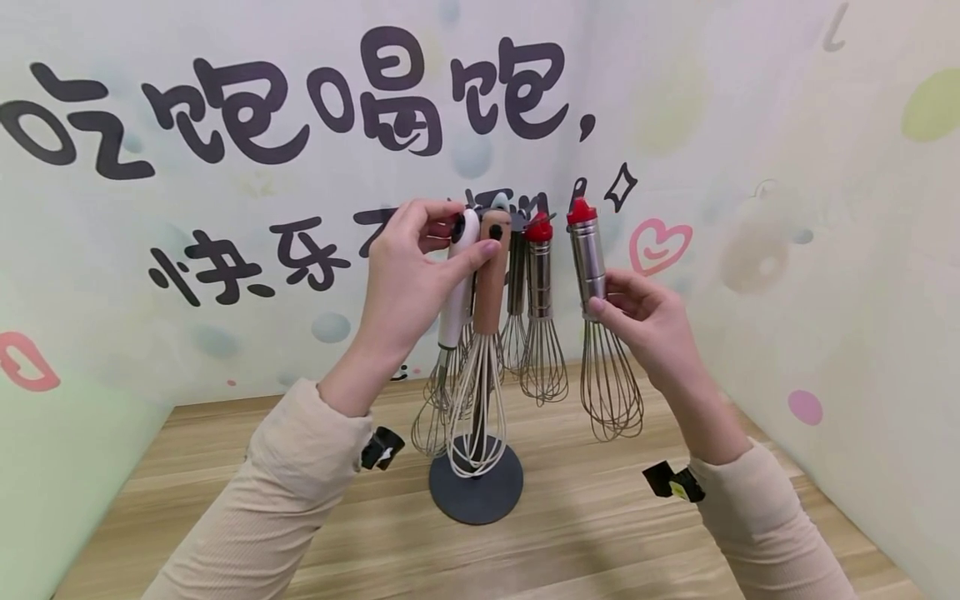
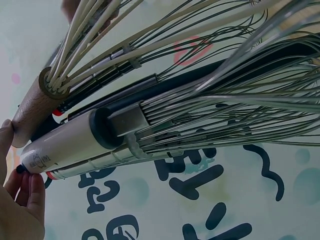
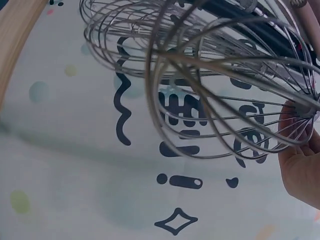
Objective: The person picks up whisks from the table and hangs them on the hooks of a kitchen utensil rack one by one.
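At the top of a whisk stand [image 1: 476, 496], my left hand [image 1: 412, 262] holds the upper ends of two hanging whisks. Its fingers curl at the top of the white-handled whisk [image 1: 454, 308], and its thumb lies across the wooden-handled whisk [image 1: 491, 300] with cream wires. My right hand [image 1: 648, 321] grips a steel whisk with a red cap [image 1: 587, 250] low on its handle. That whisk hangs upright, wires down, to the right of the stand. In the right wrist view its wire loops [image 3: 220, 120] spread in front of the right hand [image 3: 300, 160].
Another red-capped steel whisk [image 1: 540, 283] hangs at the stand's right side, with more whisks partly hidden behind the front ones. The stand's round dark base sits on a wood-grain table [image 1: 300, 517]. A wall [image 1: 315, 50] with large black characters rises behind.
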Demonstrator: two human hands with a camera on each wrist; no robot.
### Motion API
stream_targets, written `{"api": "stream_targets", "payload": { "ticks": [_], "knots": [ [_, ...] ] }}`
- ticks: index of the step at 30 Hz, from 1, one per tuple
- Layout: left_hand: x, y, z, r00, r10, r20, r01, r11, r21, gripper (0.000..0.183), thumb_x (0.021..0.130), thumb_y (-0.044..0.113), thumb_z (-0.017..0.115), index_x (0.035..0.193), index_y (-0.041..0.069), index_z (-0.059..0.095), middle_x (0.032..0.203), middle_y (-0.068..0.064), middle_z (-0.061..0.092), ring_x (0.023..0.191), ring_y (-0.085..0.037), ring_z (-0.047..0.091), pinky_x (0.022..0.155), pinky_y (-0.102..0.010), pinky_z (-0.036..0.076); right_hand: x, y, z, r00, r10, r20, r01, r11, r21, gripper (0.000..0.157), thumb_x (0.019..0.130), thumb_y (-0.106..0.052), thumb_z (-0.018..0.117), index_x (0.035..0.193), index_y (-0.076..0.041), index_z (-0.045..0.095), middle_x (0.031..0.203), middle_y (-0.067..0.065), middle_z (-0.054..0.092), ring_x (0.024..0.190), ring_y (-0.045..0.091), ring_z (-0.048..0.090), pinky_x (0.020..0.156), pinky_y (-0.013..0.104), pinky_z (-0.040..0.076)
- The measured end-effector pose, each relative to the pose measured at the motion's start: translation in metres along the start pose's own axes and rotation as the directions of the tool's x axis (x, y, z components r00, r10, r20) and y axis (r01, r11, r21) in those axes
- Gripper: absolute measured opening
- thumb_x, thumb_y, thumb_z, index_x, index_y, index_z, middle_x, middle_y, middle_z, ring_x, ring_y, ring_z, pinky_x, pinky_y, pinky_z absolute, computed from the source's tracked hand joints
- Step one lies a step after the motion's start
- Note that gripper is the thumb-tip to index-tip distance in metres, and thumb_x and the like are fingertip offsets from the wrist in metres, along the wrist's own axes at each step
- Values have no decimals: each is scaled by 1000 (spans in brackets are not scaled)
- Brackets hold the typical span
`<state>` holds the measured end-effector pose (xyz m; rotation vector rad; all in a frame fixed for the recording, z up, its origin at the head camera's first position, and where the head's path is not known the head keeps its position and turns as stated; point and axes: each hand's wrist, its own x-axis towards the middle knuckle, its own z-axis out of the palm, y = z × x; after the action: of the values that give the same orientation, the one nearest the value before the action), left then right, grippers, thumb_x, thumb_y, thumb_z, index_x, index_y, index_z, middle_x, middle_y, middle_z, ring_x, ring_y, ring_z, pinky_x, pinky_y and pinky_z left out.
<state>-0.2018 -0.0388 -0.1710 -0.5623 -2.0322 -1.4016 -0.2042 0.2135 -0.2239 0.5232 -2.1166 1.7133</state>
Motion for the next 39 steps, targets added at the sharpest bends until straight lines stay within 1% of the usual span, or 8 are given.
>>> {"api": "stream_targets", "payload": {
  "ticks": [6,9,12,21,24,27,35,39],
  "knots": [
    [0,-1,0,1000,6,-1,-6,1000,-2,46,78,24,79,115,3,62,112,-9,60,100,-18,59,83,-35,55,-4,-7,6,1000,-6,23,6,1000,-12,31,87,-3,64,118,0,61,87,-16,69,79,1,65,76,14,55],
    [0,-1,0,1000,8,-3,-8,1000,2,46,78,24,79,116,3,62,112,-9,60,100,-18,60,83,-34,55,-6,-10,9,999,-9,40,11,998,-55,35,88,-4,64,121,7,58,86,-17,68,79,1,65,75,13,54],
    [0,-1,0,1000,9,-3,-9,1000,6,46,79,25,79,115,4,62,112,-9,60,100,-18,60,83,-32,55,-7,-12,12,999,-20,47,25,995,-101,37,88,-5,63,122,9,57,86,-19,67,79,1,63,73,13,53],
    [0,-1,0,1000,15,-3,-15,1000,10,45,79,25,78,115,3,62,111,-9,60,100,-18,60,83,-30,54,-9,-11,15,996,-65,64,68,996,-48,30,86,0,64,116,1,62,85,-15,68,77,2,63,70,13,53],
    [0,-1,0,1000,15,-5,-15,1000,12,45,79,25,78,115,3,62,111,-9,60,100,-18,60,82,-30,54,-9,-11,16,996,-62,64,65,996,-56,33,86,-1,64,118,7,59,86,-15,68,78,2,63,70,13,53],
    [0,-2,0,1000,16,-6,-15,1000,12,45,79,25,78,115,3,62,111,-10,60,100,-18,60,82,-30,54,-9,-11,16,996,-55,65,59,997,-58,34,86,-1,64,119,7,59,87,-15,68,78,2,63,71,13,53],
    [0,-2,0,1000,22,-7,-22,1000,16,45,79,25,78,115,3,62,111,-10,60,100,-18,60,82,-30,53,-10,-12,15,996,-70,63,72,997,-28,29,85,1,64,111,-11,64,86,-14,69,78,2,64,70,13,54],
    [0,-2,0,1000,21,-8,-20,1000,16,45,79,26,78,115,3,62,111,-9,60,100,-18,60,82,-30,53,-10,-13,14,994,-80,69,83,996,-28,28,85,1,65,111,-11,65,86,-14,69,78,3,64,70,13,54]
  ]
}}
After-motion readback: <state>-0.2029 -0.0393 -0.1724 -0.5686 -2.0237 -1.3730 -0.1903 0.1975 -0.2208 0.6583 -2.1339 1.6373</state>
